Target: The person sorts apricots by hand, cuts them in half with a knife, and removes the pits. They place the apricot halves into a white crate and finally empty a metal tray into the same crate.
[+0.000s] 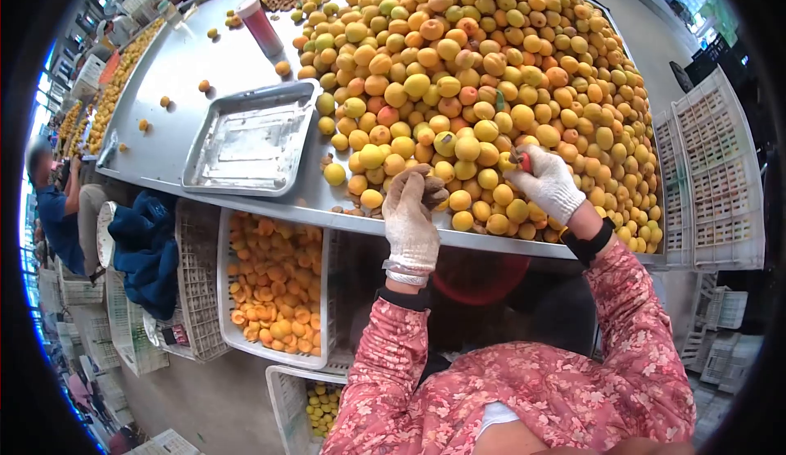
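While the right hand (547,183) clutches a red tool (525,162), I can't tell if the left hand (412,212) grasps anything; lower left, a white crate (326,299) holds halved fruit (274,279).

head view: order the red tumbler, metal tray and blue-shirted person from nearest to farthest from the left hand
1. Metal tray, left of the left hand
2. Red tumbler, beyond the tray
3. Blue-shirted person, at the view's far left

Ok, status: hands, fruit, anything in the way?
Left hand at heap's front edge, hold unclear. Right hand gripping small red tool. Apricots heaped before both. Metal tray off left, not blocking.
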Tool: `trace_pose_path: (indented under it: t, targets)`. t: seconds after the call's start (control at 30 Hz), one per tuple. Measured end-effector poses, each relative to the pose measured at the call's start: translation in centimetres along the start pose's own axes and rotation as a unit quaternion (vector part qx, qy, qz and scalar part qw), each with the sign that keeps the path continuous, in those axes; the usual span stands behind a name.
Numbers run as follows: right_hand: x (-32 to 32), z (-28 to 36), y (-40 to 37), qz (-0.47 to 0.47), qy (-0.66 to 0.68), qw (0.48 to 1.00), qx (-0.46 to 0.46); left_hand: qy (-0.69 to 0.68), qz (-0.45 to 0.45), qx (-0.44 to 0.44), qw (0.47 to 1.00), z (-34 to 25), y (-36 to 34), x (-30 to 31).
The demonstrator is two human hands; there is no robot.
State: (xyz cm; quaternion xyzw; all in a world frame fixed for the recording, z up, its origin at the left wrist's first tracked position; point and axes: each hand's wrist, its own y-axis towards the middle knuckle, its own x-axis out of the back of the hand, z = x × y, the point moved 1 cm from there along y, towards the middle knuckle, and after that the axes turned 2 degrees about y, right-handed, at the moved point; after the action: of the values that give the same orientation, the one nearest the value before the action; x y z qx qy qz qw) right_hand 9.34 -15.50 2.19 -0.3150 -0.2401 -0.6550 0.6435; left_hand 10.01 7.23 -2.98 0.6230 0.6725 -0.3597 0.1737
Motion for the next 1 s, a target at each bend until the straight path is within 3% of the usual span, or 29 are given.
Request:
trace_pose_path:
  t: [0.07,0.17,0.27,0.33,0.37,0.53,0.6,0.67,0.73,1.0]
  targets:
    - [-1.1,0.7,1.8,-0.062,-0.034,0.995,0.068,0.007,0.012,0.006,1.000,-0.7,0.1,-0.1]
    - [-2.0,2.2,3.1,-0.044,-0.077,0.993,0.074,0.009,0.033,-0.013,0.999,-0.7,0.5,0.7]
    - [-2.8,4.0,4.5,-0.021,-0.089,0.992,0.090,0.015,-0.003,-0.010,1.000,-1.7,0.7,1.5]
    - [-3.2,5.2,5.7,-0.016,-0.040,0.994,0.099,-0.105,-0.091,-0.010,0.990,-2.4,0.6,2.5]
    - [-3.5,5.9,6.6,-0.013,-0.004,0.996,0.086,-0.121,-0.094,-0.018,0.988,-2.8,0.5,3.0]
    - [-4.9,8.5,9.0,0.033,-0.102,0.985,0.131,-0.175,-0.098,-0.030,0.979,-3.2,-0.2,4.9]
    - [-6.5,8.6,9.7,0.004,-0.249,0.946,0.208,-0.192,-0.049,-0.033,0.980,-3.2,-0.3,5.5]
    - [-7.7,9.3,9.7,0.004,-0.219,0.950,0.224,-0.195,-0.061,-0.033,0.978,-3.7,-0.1,5.6]
    - [-8.6,9.9,10.0,0.026,-0.224,0.949,0.223,-0.176,-0.098,-0.042,0.979,-4.1,-0.3,5.5]
    - [-12.1,10.8,11.8,0.118,-0.358,0.903,0.205,-0.183,-0.077,-0.023,0.980,-4.0,-0.1,5.4]
